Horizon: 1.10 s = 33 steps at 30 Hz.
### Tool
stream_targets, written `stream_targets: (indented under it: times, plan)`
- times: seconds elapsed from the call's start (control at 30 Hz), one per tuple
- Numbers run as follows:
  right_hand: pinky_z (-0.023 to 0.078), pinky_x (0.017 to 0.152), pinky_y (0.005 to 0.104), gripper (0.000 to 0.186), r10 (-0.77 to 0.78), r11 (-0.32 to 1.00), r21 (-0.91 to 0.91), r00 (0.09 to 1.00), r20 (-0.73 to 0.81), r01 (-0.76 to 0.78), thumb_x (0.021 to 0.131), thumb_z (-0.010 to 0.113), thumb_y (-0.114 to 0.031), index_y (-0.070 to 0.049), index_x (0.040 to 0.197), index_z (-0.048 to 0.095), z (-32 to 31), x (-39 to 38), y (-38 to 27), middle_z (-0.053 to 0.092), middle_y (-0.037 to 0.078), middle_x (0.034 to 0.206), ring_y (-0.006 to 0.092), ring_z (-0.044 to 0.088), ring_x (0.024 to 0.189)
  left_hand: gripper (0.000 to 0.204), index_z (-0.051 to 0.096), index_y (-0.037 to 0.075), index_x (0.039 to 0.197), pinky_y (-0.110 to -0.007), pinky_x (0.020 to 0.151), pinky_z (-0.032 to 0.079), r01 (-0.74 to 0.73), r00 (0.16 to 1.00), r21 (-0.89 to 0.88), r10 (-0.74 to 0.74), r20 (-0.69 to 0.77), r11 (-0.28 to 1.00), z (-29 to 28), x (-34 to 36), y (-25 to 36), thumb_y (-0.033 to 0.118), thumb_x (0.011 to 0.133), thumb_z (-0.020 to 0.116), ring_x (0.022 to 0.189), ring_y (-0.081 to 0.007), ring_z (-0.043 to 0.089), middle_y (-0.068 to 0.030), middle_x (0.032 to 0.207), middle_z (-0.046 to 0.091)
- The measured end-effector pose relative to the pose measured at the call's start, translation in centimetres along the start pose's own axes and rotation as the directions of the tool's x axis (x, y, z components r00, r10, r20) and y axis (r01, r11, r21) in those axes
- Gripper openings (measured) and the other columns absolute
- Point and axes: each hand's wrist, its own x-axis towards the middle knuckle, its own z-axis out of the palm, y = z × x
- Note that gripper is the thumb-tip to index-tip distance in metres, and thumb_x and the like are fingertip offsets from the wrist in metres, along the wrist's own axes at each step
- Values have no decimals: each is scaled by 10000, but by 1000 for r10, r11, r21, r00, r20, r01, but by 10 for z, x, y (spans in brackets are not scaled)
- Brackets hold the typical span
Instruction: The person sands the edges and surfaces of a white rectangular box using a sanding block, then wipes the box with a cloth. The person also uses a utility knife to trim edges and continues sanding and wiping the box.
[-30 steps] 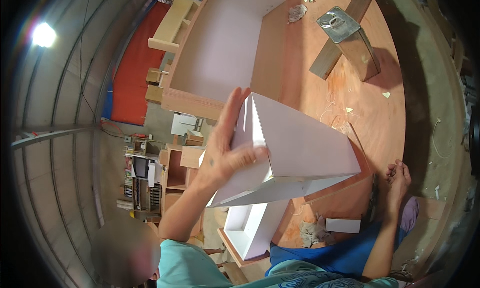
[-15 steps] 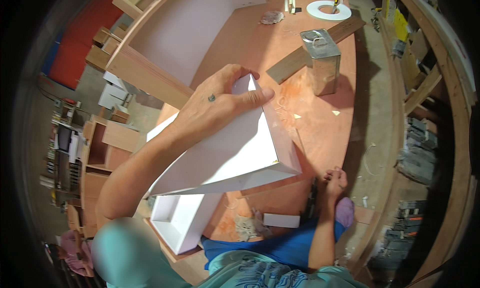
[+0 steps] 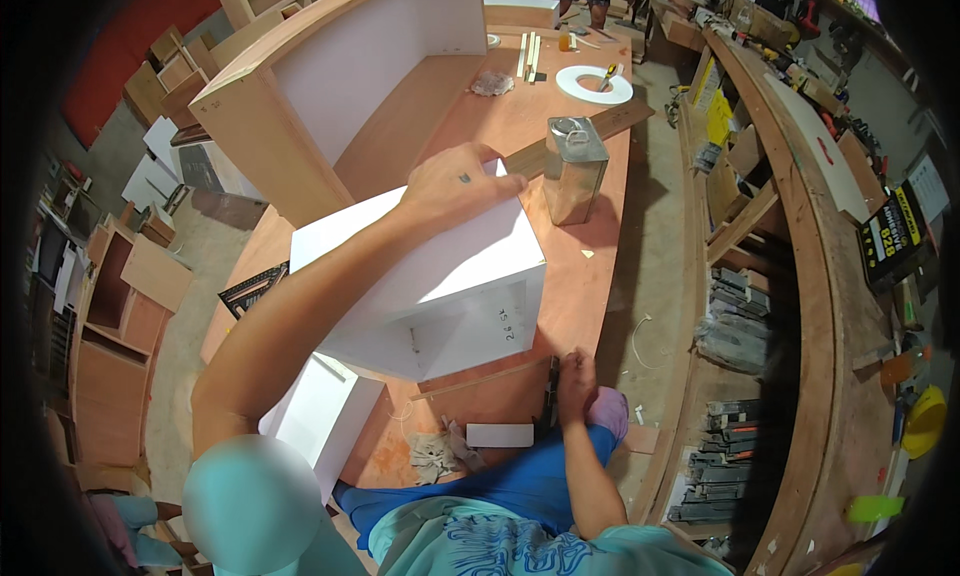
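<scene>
My left hand [image 3: 460,186] grips the upper far corner of a white open-faced box [image 3: 415,251], thumb over its edge; the box's hollow side faces me. My right hand [image 3: 577,384] is lower right, fingers curled beside a dark narrow strip [image 3: 552,386] at the bench edge; what it holds, if anything, is hidden. A second white box [image 3: 330,396] lies below my left forearm. A small white board [image 3: 500,435] and crumpled rag [image 3: 432,456] are near my body. All rest on the curved plywood bench [image 3: 610,236].
A large curved carcass [image 3: 240,126] stands behind, near a metal can [image 3: 575,176], plank [image 3: 625,118] and white tape roll [image 3: 570,81]. A cluttered workbench [image 3: 800,326] runs along the right. A person's legs [image 3: 590,6] appear beyond; another person [image 3: 130,526] is lower left.
The white box has been tipped and lowered onto the bench, showing more of its hollow side, with my left hand still on it. My right hand shifted slightly; the view swung right.
</scene>
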Motion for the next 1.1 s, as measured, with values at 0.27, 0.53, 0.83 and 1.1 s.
stream_targets:
  times: [0.27, 0.53, 0.83, 1.1]
  plan:
    - [477, 1023, 499, 472, -330, 901, -117, 835, 441, 418, 865, 739, -86, 25, 1287, 560, -25, -82, -78, 538, 278, 1323, 474, 516, 1257, 634, 698, -48, 1081, -465, 811, 518, -434, 900, 65, 436, -17, 899, 5, -8, -12, 524, 815, 637, 919, -388, 696, -254, 978, 717]
    - [419, 1050, 547, 641, -274, 761, -59, 403, 873, 646, 778, 728, -120, -67, 1381, 516, -13, -125, -116, 453, 265, 1406, 475, 451, 1279, 428, 690, 11, 982, -489, 813, 507, -579, 808, 69, 583, -83, 812, 26, -20, -17, 405, 846, 594, 905, -410, 668, -228, 948, 706]
    - [464, 1044, 468, 547, -344, 869, 125, 404, 848, 478, 819, 707, -65, -14, 1343, 558, -15, -69, -110, 521, 245, 1369, 437, 526, 1256, 468, 561, -20, 1327, -483, 1028, 441, -491, 868, 79, 495, -37, 867, 25, -22, -22, 336, 1035, 484, 1211, -428, 565, -268, 1342, 576]
    - [364, 1125, 390, 602, -278, 807, 574, 765, 581, -143, 897, 630, -212, -15, 1456, 530, -149, 43, -276, 545, 166, 1418, 254, 508, 1301, 706, 421, -135, 1414, -563, 1190, 258, -573, 814, 423, 548, 191, 702, 9, -94, -19, 442, 1019, 524, 1448, -493, 320, -336, 1537, 358]
